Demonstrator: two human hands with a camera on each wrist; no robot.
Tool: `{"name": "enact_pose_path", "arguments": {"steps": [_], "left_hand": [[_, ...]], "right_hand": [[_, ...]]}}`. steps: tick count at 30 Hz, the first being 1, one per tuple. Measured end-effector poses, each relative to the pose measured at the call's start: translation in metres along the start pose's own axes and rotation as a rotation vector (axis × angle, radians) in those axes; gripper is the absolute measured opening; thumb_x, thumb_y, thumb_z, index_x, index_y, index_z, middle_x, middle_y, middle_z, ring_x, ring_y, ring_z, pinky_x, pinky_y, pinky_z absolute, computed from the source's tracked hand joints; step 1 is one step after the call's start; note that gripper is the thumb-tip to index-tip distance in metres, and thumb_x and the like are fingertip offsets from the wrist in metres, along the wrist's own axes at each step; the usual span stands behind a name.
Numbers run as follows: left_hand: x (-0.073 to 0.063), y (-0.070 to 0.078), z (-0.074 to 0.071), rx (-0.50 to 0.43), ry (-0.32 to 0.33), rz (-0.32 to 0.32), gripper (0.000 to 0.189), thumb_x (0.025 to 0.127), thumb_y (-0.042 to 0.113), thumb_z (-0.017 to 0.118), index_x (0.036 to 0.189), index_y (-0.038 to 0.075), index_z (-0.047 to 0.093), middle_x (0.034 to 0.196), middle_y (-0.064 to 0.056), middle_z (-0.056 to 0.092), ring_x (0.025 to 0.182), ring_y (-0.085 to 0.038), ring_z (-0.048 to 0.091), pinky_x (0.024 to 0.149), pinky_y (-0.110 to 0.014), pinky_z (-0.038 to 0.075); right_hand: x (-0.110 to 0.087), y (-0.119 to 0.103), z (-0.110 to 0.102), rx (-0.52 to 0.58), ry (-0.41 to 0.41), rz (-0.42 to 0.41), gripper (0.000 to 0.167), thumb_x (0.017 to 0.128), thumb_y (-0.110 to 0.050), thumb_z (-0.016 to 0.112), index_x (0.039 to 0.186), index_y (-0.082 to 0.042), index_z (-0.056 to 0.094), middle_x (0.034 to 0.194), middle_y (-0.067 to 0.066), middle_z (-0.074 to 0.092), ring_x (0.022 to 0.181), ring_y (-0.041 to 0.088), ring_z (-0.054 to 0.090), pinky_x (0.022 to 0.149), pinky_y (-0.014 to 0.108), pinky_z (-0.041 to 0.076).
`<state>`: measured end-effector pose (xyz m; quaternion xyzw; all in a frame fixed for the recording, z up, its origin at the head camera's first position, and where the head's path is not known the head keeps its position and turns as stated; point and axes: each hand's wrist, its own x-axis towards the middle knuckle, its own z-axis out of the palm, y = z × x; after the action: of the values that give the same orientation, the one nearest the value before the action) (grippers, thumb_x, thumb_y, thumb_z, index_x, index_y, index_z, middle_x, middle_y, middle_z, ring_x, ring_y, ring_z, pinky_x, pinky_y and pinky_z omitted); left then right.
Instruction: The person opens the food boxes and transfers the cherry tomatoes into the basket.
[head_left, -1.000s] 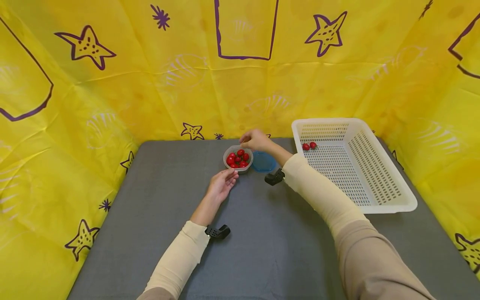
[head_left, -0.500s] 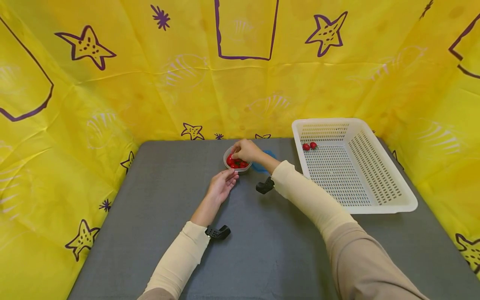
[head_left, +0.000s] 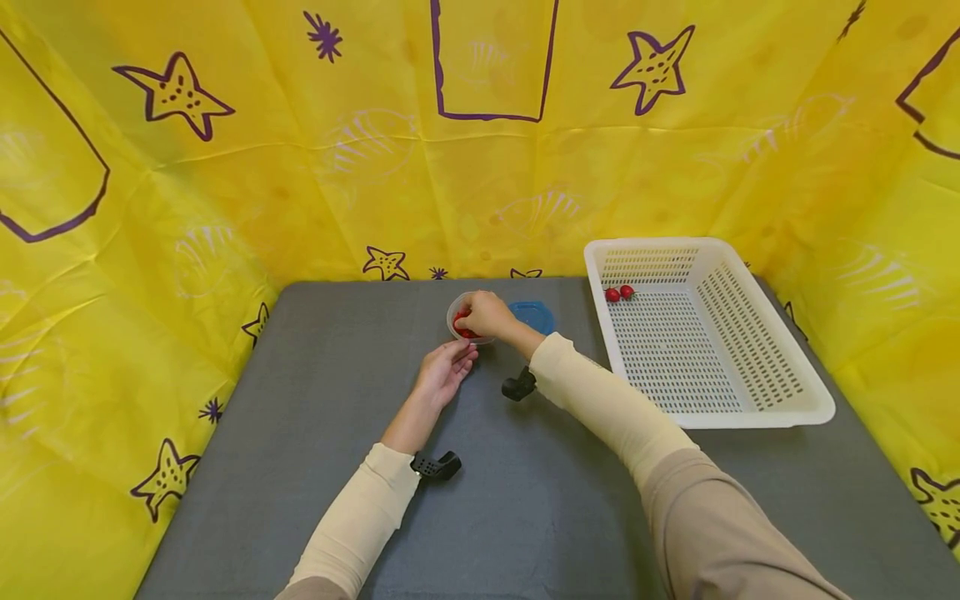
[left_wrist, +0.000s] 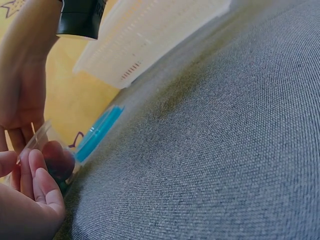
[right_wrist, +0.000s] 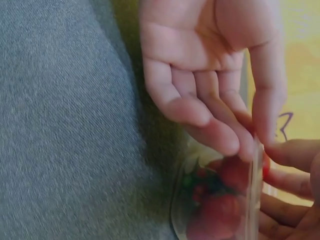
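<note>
The small clear tub (right_wrist: 254,187) sits on the gray table (head_left: 337,375) with red tomatoes (right_wrist: 215,217) in it. The left hand (head_left: 442,373) is at the near side of the tub, pinching its edge. The right hand (head_left: 491,317) dips its fingers into the tub; I can't tell if it holds a tomato. A blue lid (head_left: 534,317) lies just right of the tub. Farther right of the tub is a white basket (head_left: 675,354) with two tomatoes (head_left: 612,295) inside.
</note>
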<state>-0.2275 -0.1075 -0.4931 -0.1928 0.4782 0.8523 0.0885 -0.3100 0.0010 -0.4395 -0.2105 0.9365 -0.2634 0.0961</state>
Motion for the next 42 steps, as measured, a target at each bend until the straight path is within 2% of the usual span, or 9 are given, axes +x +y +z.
{"name": "enact_pose_path", "arguments": {"steps": [5,11,18,24,30,38,42], "left_hand": [[0.001,0.0,0.0,-0.003,0.002,-0.011,0.015,0.097,0.008,0.055,0.083,0.011,0.061,0.073,0.004,0.068,0.069,-0.007,0.064,0.068,-0.018,0.048],[0.002,0.0,0.0,0.0,-0.001,-0.009,0.016,0.097,0.008,0.056,0.083,0.011,0.061,0.073,0.004,0.067,0.069,-0.007,0.064,0.068,-0.019,0.049],[0.002,0.001,0.0,0.004,0.003,-0.012,0.016,0.097,0.008,0.056,0.083,0.012,0.062,0.073,0.004,0.068,0.068,-0.007,0.065,0.069,-0.019,0.049],[0.001,0.001,0.001,0.004,0.007,-0.014,0.018,0.096,0.008,0.057,0.08,0.012,0.063,0.071,0.004,0.069,0.067,-0.007,0.065,0.07,-0.02,0.049],[0.003,0.001,0.0,0.007,0.012,-0.001,0.018,0.096,0.009,0.058,0.08,0.013,0.062,0.071,0.005,0.069,0.067,-0.007,0.065,0.069,-0.02,0.049],[0.003,0.0,0.0,0.001,0.02,-0.007,0.018,0.097,0.01,0.057,0.08,0.013,0.063,0.072,0.005,0.07,0.067,-0.007,0.065,0.07,-0.021,0.05],[0.002,0.0,0.0,-0.009,0.024,-0.011,0.018,0.097,0.01,0.058,0.08,0.013,0.064,0.072,0.005,0.07,0.066,-0.007,0.065,0.07,-0.021,0.05]], "right_hand": [[-0.004,-0.004,0.004,0.023,0.05,0.026,0.021,0.088,-0.024,0.072,0.096,-0.005,0.072,0.096,0.01,0.072,0.091,0.027,0.063,0.084,0.036,0.051],[-0.004,-0.005,0.009,0.038,0.101,0.051,0.019,0.087,-0.024,0.073,0.093,-0.006,0.072,0.092,0.009,0.072,0.09,0.027,0.063,0.085,0.037,0.05],[-0.005,-0.005,0.008,0.09,0.119,0.082,0.021,0.086,-0.024,0.074,0.096,-0.005,0.072,0.095,0.01,0.072,0.092,0.028,0.064,0.084,0.037,0.051],[-0.006,-0.004,-0.002,0.149,0.111,0.112,0.025,0.086,-0.025,0.074,0.101,-0.006,0.072,0.098,0.011,0.073,0.091,0.028,0.066,0.078,0.035,0.054],[-0.008,0.0,-0.014,0.195,0.129,0.116,0.025,0.088,-0.024,0.073,0.105,-0.006,0.07,0.101,0.013,0.073,0.091,0.026,0.068,0.077,0.033,0.057],[-0.014,0.009,-0.035,0.199,0.14,0.09,0.026,0.088,-0.024,0.072,0.107,-0.006,0.07,0.096,0.013,0.073,0.082,0.025,0.067,0.064,0.029,0.052],[-0.017,0.014,-0.046,0.208,0.13,0.082,0.025,0.088,-0.024,0.072,0.106,-0.006,0.069,0.097,0.013,0.073,0.082,0.024,0.068,0.063,0.027,0.051]]}}
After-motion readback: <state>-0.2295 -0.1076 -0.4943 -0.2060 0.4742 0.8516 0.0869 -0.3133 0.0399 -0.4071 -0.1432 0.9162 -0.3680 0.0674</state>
